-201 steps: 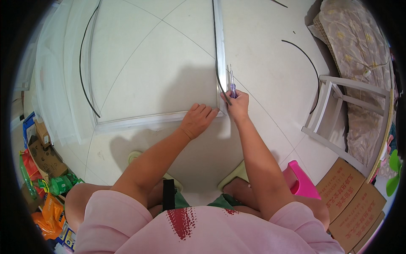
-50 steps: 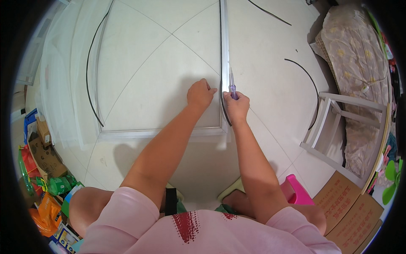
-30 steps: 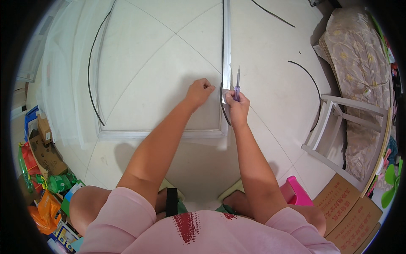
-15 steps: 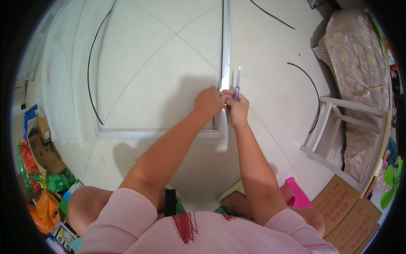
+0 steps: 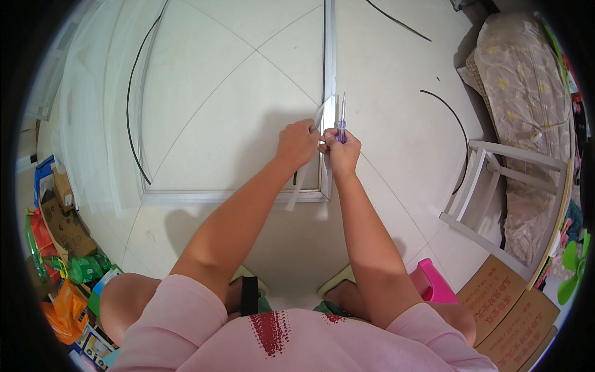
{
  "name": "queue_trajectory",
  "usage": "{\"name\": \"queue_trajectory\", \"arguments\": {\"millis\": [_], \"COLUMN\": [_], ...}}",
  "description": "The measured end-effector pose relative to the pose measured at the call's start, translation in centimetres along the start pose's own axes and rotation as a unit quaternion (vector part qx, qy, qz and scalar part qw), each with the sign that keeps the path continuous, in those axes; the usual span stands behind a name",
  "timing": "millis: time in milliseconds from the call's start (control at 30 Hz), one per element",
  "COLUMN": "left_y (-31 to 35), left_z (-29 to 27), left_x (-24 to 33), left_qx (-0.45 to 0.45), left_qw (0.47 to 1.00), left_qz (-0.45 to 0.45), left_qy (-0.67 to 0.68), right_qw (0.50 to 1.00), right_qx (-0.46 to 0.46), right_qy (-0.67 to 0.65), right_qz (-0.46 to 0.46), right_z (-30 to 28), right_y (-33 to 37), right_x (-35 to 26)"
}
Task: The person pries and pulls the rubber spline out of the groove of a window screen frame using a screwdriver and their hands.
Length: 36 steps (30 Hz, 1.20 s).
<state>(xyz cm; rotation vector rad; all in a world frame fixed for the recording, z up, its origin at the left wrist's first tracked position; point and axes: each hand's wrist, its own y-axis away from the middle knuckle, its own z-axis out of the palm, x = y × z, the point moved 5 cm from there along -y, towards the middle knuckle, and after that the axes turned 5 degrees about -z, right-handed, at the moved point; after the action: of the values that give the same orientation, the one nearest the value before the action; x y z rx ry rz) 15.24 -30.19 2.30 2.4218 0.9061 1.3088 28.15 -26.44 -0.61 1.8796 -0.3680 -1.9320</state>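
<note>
A silver metal screen frame (image 5: 235, 196) lies on the tiled floor, and both my hands are at its right side bar near the lower corner. My left hand (image 5: 297, 144) is closed on a narrow, pale, see-through strip of mesh (image 5: 293, 199), whose ends show above and below the hand. A short black end of cord (image 5: 295, 179) shows below that hand. In my right hand (image 5: 343, 152), just beyond the bar, a screwdriver with a clear purple handle (image 5: 341, 127) points up and away. My two hands' fingertips nearly meet over the bar.
Black cords lie left (image 5: 128, 102), right (image 5: 463, 133) and far right (image 5: 400, 22). White mesh (image 5: 93, 124) spreads at left. A grey stool frame (image 5: 480, 180), a pink stool (image 5: 434, 282) and cardboard boxes (image 5: 496, 291) stand at right. Bags and bottles (image 5: 83, 268) crowd the left.
My left hand has moved slightly left and turned, and the pale strip now shows along it. The screwdriver has tilted more upright and shifted slightly left with my right hand.
</note>
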Motion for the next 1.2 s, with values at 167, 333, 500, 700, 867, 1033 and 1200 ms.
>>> {"name": "queue_trajectory", "arguments": {"millis": [167,333,500,700,867,1033,1200], "left_y": [0.6,-0.3,-1.4,0.4,0.5,-0.2,0.0], "left_z": [0.2,-0.1,0.7,0.0,-0.4,0.0,0.4], "left_x": [1.0,1.3,-1.2,-0.3,-1.0,-2.2,-2.1], "left_qx": [0.047,0.026,0.062,0.187,0.192,0.204,0.173], "left_qw": [0.982,0.999,0.990,0.975,0.973,0.974,0.979], "left_qz": [0.134,-0.008,-0.028,0.035,-0.002,0.026,0.050], "left_qy": [-0.124,0.042,0.122,-0.116,-0.126,-0.095,-0.095], "right_qw": [1.000,1.000,0.991,0.994,0.949,0.961,0.972], "right_qx": [-0.001,0.021,0.055,0.018,0.079,0.077,0.080], "right_qy": [0.007,-0.017,-0.114,0.099,0.305,0.267,0.220], "right_qz": [-0.004,-0.014,0.041,-0.030,-0.029,-0.016,-0.006], "right_z": [0.1,-1.8,-0.6,-1.0,-1.8,-1.7,-1.9], "right_y": [-0.1,-1.3,0.9,0.0,-0.1,-0.5,-0.2], "right_x": [0.0,1.1,-1.2,-1.6,-1.1,0.0,0.4]}}
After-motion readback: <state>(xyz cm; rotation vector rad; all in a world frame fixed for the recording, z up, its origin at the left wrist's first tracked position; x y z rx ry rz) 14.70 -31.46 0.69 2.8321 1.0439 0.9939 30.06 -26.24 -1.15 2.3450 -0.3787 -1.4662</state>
